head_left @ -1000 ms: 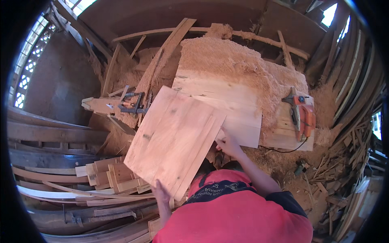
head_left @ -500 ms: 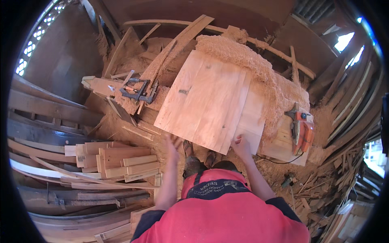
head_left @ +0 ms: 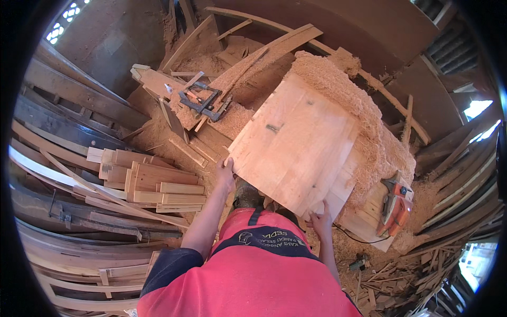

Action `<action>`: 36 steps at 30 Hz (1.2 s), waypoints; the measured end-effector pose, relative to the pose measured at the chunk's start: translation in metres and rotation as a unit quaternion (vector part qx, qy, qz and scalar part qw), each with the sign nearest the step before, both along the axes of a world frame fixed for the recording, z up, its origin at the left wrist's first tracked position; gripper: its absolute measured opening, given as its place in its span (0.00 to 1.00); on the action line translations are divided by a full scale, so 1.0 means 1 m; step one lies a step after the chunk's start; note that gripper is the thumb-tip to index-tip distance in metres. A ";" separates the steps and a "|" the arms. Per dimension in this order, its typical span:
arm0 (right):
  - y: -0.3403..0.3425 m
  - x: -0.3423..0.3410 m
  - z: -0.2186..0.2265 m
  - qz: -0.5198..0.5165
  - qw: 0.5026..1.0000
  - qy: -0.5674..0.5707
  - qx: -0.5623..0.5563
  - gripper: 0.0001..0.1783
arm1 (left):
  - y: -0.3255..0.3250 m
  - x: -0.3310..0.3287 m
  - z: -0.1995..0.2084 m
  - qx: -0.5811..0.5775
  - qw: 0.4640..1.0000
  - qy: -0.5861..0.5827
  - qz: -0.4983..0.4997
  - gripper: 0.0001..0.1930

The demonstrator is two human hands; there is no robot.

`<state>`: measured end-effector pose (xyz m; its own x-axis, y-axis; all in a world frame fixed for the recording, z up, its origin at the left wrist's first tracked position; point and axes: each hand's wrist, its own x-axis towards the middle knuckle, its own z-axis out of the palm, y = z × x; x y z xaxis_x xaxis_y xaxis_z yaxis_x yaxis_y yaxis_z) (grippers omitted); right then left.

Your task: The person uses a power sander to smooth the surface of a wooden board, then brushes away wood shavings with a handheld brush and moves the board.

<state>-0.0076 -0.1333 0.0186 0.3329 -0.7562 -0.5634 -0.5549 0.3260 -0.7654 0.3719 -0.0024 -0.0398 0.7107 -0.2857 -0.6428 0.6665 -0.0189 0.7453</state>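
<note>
"Where is the wooden panel (head_left: pixel 296 142) lying?"

"It's overlapping another board (head_left: pixel 342 190), with loose shavings (head_left: pixel 359 111) crowding its far side."

"And the hands?"

"The left grip (head_left: pixel 226 173) is grasping the panel's left corner. The right grip (head_left: pixel 320 219) is curling beside the near right corner; I can't tell whether it's clasping wood or merely touching."

"What could be going wrong?"

"Shavings could be wedging between the boards, leaving the panel rocking. If the hands are pushing unevenly, it could be skewing and sliding toward the orange power tool (head_left: pixel 393 211)."
</note>
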 end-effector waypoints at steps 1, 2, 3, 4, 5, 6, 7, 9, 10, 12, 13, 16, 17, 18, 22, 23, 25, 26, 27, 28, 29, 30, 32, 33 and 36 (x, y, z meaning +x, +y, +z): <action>0.003 0.002 -0.001 0.000 1.000 0.001 0.002 0.47 | -0.001 0.001 0.000 0.002 1.000 0.001 0.000 0.19; 0.006 0.003 -0.004 -0.031 0.999 -0.014 -0.004 0.44 | -0.003 0.001 0.000 0.000 1.000 -0.024 -0.004 0.19; 0.008 0.005 -0.007 -0.063 0.998 -0.030 -0.010 0.40 | -0.002 0.004 0.001 -0.002 0.999 -0.049 -0.008 0.19; 0.008 0.004 -0.008 -0.064 0.998 -0.024 -0.009 0.40 | -0.001 0.007 0.004 0.000 0.999 -0.043 -0.009 0.19; 0.006 0.004 -0.011 -0.075 0.997 0.005 -0.003 0.40 | 0.001 0.014 0.010 0.021 0.998 -0.005 -0.060 0.19; 0.004 0.005 -0.014 -0.087 0.996 0.034 0.003 0.40 | 0.003 0.022 0.013 0.041 0.992 0.033 -0.112 0.18; 0.007 0.010 -0.012 -0.085 0.996 0.035 0.010 0.40 | 0.013 0.031 0.009 0.048 0.992 0.034 -0.109 0.18; 0.009 0.020 -0.004 -0.110 0.992 0.064 -0.010 0.38 | 0.011 0.057 0.008 0.068 0.980 -0.087 -0.167 0.16; 0.007 0.019 -0.005 -0.121 0.990 0.068 -0.010 0.38 | 0.009 0.077 0.015 0.062 0.981 0.019 -0.184 0.22; 0.014 0.019 -0.007 -0.125 0.988 0.088 -0.023 0.37 | 0.011 0.139 -0.012 0.072 0.984 0.030 -0.161 0.23; 0.018 0.022 -0.006 -0.134 0.986 0.101 -0.018 0.37 | 0.013 0.170 -0.032 0.078 0.988 0.041 -0.129 0.25; 0.018 0.044 -0.001 -0.151 0.983 0.105 -0.017 0.37 | 0.006 0.272 -0.093 0.090 0.993 0.020 -0.078 0.28; 0.017 0.058 -0.001 -0.154 0.982 0.106 -0.013 0.37 | 0.010 0.306 -0.116 0.068 0.996 0.018 -0.050 0.29; 0.020 0.063 0.001 -0.159 0.983 0.092 -0.008 0.37 | -0.007 0.321 -0.123 0.068 0.995 0.029 -0.066 0.29; 0.020 0.089 0.012 -0.159 0.982 0.100 -0.004 0.36 | -0.038 0.377 -0.132 0.041 0.989 0.141 -0.031 0.24; 0.021 0.091 0.010 -0.166 0.981 0.100 -0.003 0.36 | -0.041 0.387 -0.138 0.029 0.982 0.182 -0.028 0.22; 0.023 0.080 0.004 -0.159 0.980 0.119 -0.022 0.35 | -0.064 0.374 -0.133 0.031 0.982 0.184 -0.008 0.21; 0.022 0.079 0.004 -0.163 0.979 0.119 -0.020 0.35 | -0.069 0.375 -0.131 0.008 0.981 0.194 0.016 0.21; 0.019 0.078 0.004 -0.182 0.973 0.135 -0.036 0.34 | -0.074 0.374 -0.129 -0.015 0.978 0.205 0.040 0.21; 0.018 0.075 0.005 -0.200 0.967 0.151 -0.052 0.33 | -0.081 0.371 -0.127 -0.013 0.978 0.206 0.037 0.21; 0.017 0.072 0.005 -0.201 0.967 0.147 -0.052 0.33 | -0.087 0.373 -0.129 -0.015 0.980 0.195 0.037 0.21; 0.018 0.069 0.005 -0.191 0.970 0.146 -0.045 0.32 | -0.090 0.375 -0.131 -0.016 0.982 0.185 0.037 0.21; 0.020 0.070 0.003 -0.184 0.972 0.143 -0.038 0.31 | -0.089 0.376 -0.135 -0.013 0.983 0.175 0.061 0.20; 0.021 0.072 0.005 -0.183 0.972 0.139 -0.041 0.31 | -0.087 0.375 -0.137 -0.009 0.982 0.168 0.086 0.20; 0.022 0.077 0.004 -0.195 0.971 0.128 -0.051 0.31 | -0.086 0.378 -0.144 0.032 0.990 0.105 0.091 0.18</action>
